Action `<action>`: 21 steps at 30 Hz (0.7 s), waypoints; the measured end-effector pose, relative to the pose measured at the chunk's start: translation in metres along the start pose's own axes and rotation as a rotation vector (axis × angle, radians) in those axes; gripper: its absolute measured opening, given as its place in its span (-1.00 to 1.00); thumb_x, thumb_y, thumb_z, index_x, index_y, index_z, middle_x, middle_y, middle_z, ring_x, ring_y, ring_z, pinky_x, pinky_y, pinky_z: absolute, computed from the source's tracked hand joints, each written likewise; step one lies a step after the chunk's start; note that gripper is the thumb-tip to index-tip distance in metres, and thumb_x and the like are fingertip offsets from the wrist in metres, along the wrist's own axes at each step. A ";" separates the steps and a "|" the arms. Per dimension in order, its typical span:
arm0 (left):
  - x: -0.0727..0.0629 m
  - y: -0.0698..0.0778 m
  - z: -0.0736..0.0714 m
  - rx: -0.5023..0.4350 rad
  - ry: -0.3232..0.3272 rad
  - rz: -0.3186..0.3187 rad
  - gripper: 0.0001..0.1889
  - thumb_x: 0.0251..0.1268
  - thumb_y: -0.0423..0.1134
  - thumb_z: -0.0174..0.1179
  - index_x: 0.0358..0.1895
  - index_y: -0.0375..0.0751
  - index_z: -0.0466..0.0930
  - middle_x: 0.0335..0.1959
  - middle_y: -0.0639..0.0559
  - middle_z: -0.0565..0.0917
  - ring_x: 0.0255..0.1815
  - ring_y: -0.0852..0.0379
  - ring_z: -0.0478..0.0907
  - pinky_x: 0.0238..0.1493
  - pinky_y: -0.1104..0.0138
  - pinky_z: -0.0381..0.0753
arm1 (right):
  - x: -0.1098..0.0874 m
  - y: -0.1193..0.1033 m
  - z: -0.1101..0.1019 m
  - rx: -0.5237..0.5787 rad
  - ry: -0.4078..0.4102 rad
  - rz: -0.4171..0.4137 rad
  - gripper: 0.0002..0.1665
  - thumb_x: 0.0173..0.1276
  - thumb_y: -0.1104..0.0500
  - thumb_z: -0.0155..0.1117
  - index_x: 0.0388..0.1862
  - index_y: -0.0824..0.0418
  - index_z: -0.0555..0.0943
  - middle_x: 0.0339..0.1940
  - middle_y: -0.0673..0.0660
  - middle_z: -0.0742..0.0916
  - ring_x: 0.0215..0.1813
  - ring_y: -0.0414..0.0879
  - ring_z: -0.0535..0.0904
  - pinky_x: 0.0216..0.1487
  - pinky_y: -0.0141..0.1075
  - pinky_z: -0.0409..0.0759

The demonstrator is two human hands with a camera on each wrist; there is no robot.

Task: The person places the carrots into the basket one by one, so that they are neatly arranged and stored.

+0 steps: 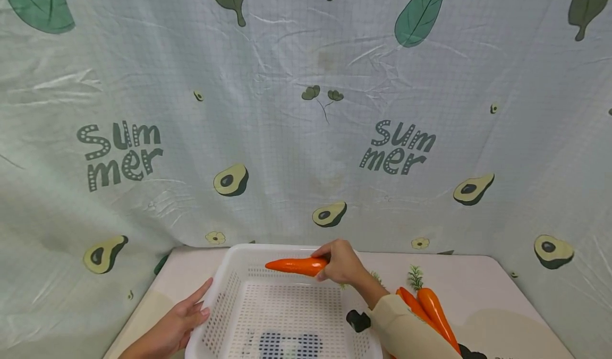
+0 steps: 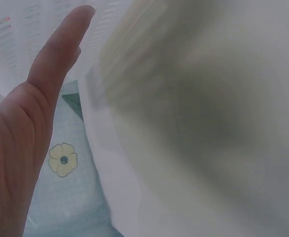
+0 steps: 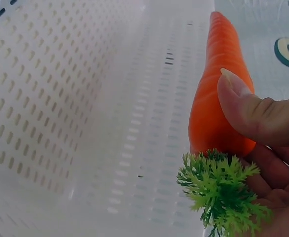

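Observation:
An orange carrot (image 1: pixel 291 266) is in my right hand (image 1: pixel 344 263), gripped near its thick end between thumb and fingers. Its tip points left, over the far side of a white plastic basket (image 1: pixel 221 290) with slotted walls. In the right wrist view the thumb presses on the carrot (image 3: pixel 218 106), and frilly green leaves (image 3: pixel 218 190) hang from its thick end. My left hand (image 1: pixel 177 319) rests against the basket's left side with its fingers extended. From the left wrist, one straight finger (image 2: pixel 60 52) overlaps the slotted wall.
More orange carrots (image 1: pixel 437 314) with green tops lie on the white table (image 1: pixel 507 300) to the right, partly behind my right sleeve (image 1: pixel 406 327). A dark patterned patch (image 1: pixel 291 345) shows through the basket's floor. A printed sheet (image 1: pixel 287 136) hangs behind the table.

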State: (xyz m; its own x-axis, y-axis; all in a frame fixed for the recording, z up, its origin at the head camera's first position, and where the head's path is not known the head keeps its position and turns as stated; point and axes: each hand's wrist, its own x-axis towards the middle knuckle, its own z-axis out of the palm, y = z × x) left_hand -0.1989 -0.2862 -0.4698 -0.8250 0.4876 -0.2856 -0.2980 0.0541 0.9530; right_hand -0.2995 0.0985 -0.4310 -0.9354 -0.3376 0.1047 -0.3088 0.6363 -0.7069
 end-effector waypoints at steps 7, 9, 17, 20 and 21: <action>0.000 -0.001 -0.002 -0.013 -0.018 0.010 -0.10 0.71 -0.15 -0.04 0.63 -0.14 -0.63 0.64 -0.51 0.06 0.27 0.06 0.59 0.27 -0.10 0.66 | 0.001 0.002 0.005 0.015 -0.007 0.032 -0.53 -0.04 0.45 0.68 -0.07 0.28 0.83 -0.18 0.15 0.84 -0.23 -0.06 0.65 0.01 -0.08 0.78; 0.000 -0.001 -0.002 -0.016 -0.027 0.016 -0.11 0.72 -0.16 -0.05 0.63 -0.13 -0.64 0.64 -0.49 0.08 0.27 0.06 0.59 0.28 -0.10 0.66 | 0.001 0.002 0.006 0.012 -0.005 0.032 -0.53 -0.04 0.45 0.68 -0.06 0.29 0.83 -0.18 0.16 0.84 -0.23 -0.06 0.65 0.01 -0.09 0.79; 0.001 -0.001 -0.002 -0.021 -0.041 0.030 -0.12 0.73 -0.17 -0.08 0.61 -0.14 -0.66 0.64 -0.45 0.15 0.28 0.09 0.59 0.27 -0.07 0.67 | 0.001 0.004 0.006 0.009 0.002 0.035 -0.54 -0.07 0.45 0.69 -0.10 0.29 0.83 -0.19 0.15 0.85 -0.24 -0.06 0.65 -0.01 -0.09 0.78; 0.001 -0.001 -0.002 -0.018 -0.038 0.026 -0.11 0.73 -0.17 -0.07 0.61 -0.15 -0.67 0.64 -0.48 0.12 0.29 0.08 0.58 0.27 -0.10 0.66 | 0.000 0.005 0.007 0.015 -0.004 0.040 -0.54 -0.07 0.45 0.70 -0.10 0.29 0.83 -0.20 0.14 0.85 -0.23 -0.07 0.65 -0.01 -0.09 0.78; 0.000 -0.001 -0.002 -0.015 -0.036 0.026 -0.11 0.73 -0.17 -0.07 0.61 -0.15 -0.67 0.64 -0.51 0.08 0.30 0.07 0.58 0.27 -0.11 0.66 | 0.000 0.006 0.008 0.017 -0.005 0.041 -0.54 -0.06 0.44 0.69 -0.10 0.29 0.83 -0.20 0.14 0.85 -0.23 -0.07 0.65 -0.01 -0.09 0.78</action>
State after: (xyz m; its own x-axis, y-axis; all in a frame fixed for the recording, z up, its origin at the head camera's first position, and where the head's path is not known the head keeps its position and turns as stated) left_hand -0.1998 -0.2879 -0.4712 -0.8148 0.5198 -0.2567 -0.2838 0.0285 0.9584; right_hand -0.3000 0.0968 -0.4409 -0.9463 -0.3151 0.0721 -0.2675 0.6379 -0.7222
